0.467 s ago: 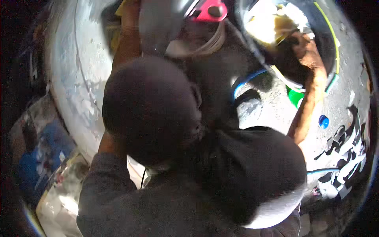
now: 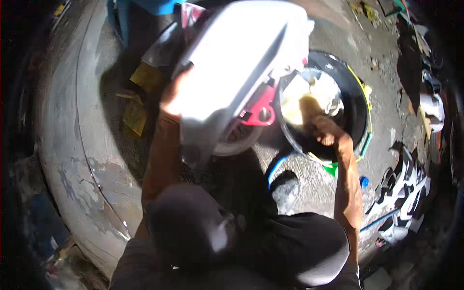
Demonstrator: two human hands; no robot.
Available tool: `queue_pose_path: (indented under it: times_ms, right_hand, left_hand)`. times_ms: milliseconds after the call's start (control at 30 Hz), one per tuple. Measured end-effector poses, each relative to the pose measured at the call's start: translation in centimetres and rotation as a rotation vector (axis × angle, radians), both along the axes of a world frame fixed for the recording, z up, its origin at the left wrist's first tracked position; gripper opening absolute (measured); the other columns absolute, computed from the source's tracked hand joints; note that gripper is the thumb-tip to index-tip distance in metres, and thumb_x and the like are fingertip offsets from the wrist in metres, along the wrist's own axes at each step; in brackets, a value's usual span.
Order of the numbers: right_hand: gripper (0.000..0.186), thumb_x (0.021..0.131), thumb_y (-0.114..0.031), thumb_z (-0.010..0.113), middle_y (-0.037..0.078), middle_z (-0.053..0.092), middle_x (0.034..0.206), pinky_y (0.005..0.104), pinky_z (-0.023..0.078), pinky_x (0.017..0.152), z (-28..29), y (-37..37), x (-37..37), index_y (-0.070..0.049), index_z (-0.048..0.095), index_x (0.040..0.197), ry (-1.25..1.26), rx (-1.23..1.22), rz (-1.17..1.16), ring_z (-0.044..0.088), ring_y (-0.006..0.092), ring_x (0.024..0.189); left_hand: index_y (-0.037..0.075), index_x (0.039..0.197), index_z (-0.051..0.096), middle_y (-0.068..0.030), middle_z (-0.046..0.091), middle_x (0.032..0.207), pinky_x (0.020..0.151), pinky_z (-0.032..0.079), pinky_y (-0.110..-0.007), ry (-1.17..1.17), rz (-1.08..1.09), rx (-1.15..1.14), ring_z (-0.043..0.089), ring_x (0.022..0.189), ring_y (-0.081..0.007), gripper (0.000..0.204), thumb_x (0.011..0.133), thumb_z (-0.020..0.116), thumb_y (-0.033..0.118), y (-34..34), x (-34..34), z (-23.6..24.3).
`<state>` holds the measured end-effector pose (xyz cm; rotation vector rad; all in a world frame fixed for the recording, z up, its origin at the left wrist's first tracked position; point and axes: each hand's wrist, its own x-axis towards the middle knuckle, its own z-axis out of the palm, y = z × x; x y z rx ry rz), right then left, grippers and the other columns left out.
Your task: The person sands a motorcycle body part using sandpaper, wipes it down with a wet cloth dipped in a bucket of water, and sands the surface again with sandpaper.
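Left fingers (image 2: pixel 180 92) closed on white casing (image 2: pixel 237 60), right fingers (image 2: pixel 327 138) curled in black bucket (image 2: pixel 356 113)

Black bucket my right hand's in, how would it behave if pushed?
The black bucket might swivel when pushed, given its round shape. It could drag on the rough-looking floor. Bright material inside probably adds some weight.

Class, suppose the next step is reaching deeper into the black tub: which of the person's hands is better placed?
Probably the right hand: it is inside the black tub. The left hand is outside, at the edge of the large white object, apparently steadying it.
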<state>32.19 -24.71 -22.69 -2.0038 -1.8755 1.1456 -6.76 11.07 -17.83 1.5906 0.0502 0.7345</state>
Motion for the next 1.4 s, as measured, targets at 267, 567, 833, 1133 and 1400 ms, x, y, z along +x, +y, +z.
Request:
queue_pose_path:
  times_ms: [267, 567, 833, 1133, 1400]
  right_hand:
    - [0.016, 0.072, -0.012, 0.061, 0.011, 0.057, 0.084, 0.0329, 0.043, 0.065, 3.3, 0.9, -0.2, -0.002, 0.059, 0.084, -0.100, 0.318, 0.093, 0.054, 0.0237, 0.075]
    - [0.036, 0.080, -0.014, 0.069, 0.010, 0.063, 0.098, 0.0307, 0.047, 0.074, 7.2, -1.9, 0.9, 0.000, 0.056, 0.111, -0.208, 0.098, -0.680, 0.059, 0.0165, 0.087]
    - [0.044, 0.077, -0.034, 0.068, 0.014, 0.067, 0.090, 0.0332, 0.051, 0.069, 9.8, 2.0, -2.9, -0.011, 0.060, 0.114, -0.144, 0.335, -0.702, 0.066, 0.0251, 0.074]
    - [0.054, 0.076, -0.048, 0.062, 0.014, 0.057, 0.105, 0.0412, 0.046, 0.085, 6.4, 0.6, -4.8, -0.012, 0.047, 0.113, -0.573, -0.086, -0.260, 0.058, 0.0297, 0.100]
    - [0.015, 0.083, -0.021, 0.050, 0.020, 0.064, 0.084, 0.0437, 0.051, 0.072, 9.7, 0.9, -3.9, -0.015, 0.064, 0.081, -0.588, 0.163, -0.931, 0.064, 0.0374, 0.080]
  left_hand:
    - [-0.003, 0.123, 0.048, -0.0150, 0.058, 0.116, 0.093, 0.044, -0.036, -0.065, -0.248, -1.406, 0.056, 0.107, -0.0246, 0.038, 0.094, 0.050, 0.020, -8.0, 5.6, 7.7]
    - [-0.002, 0.119, 0.052, -0.0119, 0.060, 0.112, 0.092, 0.045, -0.034, 0.058, -0.042, -1.295, 0.058, 0.105, -0.0214, 0.036, 0.090, 0.055, 0.019, -7.8, 5.3, 8.7]
    - [-0.002, 0.129, 0.042, -0.0152, 0.055, 0.120, 0.095, 0.042, -0.037, 0.093, 0.005, -1.285, 0.054, 0.110, -0.0246, 0.048, 0.090, 0.054, 0.023, -8.7, 5.2, 10.5]
    - [-0.003, 0.127, 0.043, -0.0159, 0.055, 0.119, 0.094, 0.043, -0.039, 0.142, 0.038, -1.215, 0.055, 0.109, -0.0270, 0.048, 0.089, 0.056, 0.024, -8.4, 5.6, 9.5]
    - [-0.002, 0.128, 0.043, -0.0138, 0.055, 0.121, 0.096, 0.039, -0.039, 0.204, 0.012, -1.142, 0.053, 0.110, -0.0262, 0.051, 0.091, 0.053, 0.032, -8.8, 6.4, 9.9]
